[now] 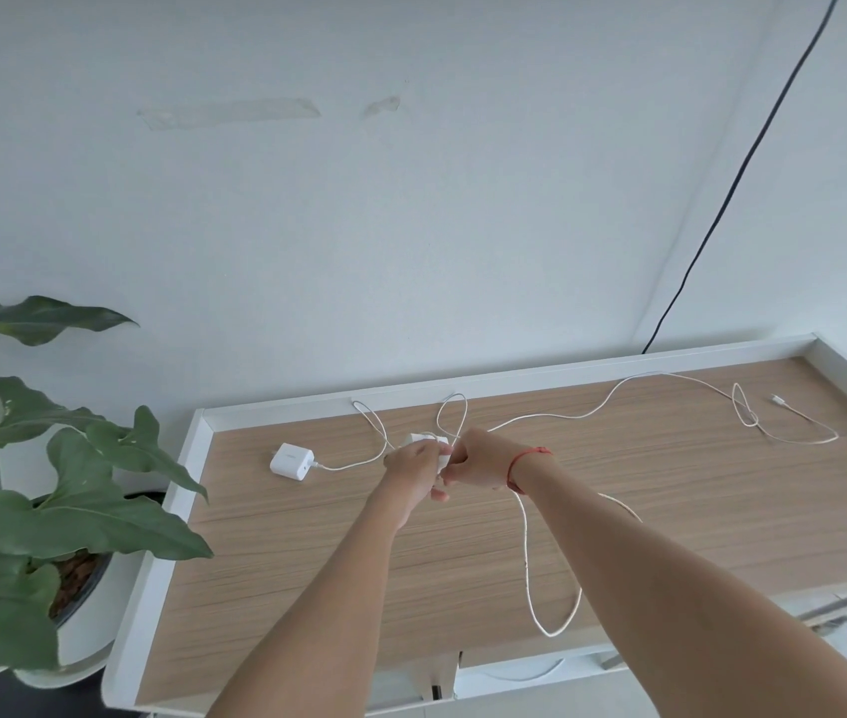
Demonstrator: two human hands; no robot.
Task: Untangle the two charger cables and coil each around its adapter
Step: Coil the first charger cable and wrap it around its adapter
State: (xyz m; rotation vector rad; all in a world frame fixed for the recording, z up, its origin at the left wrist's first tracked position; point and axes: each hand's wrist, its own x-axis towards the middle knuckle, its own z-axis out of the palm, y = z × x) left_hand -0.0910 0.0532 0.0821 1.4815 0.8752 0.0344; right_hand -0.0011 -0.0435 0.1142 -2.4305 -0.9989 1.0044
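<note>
A white adapter lies on the wooden desk at the left, its thin white cable running right toward my hands. A second white adapter is raised just above the desk, held in my left hand. My right hand, with a red string on its wrist, pinches the white cable right beside that adapter. A long white cable trails right across the desk to a plug end. Another loop hangs over the front edge.
A potted plant with large green leaves stands left of the desk. The desk has a raised white rim along the back and sides. A black cord runs down the wall behind the desk's right part.
</note>
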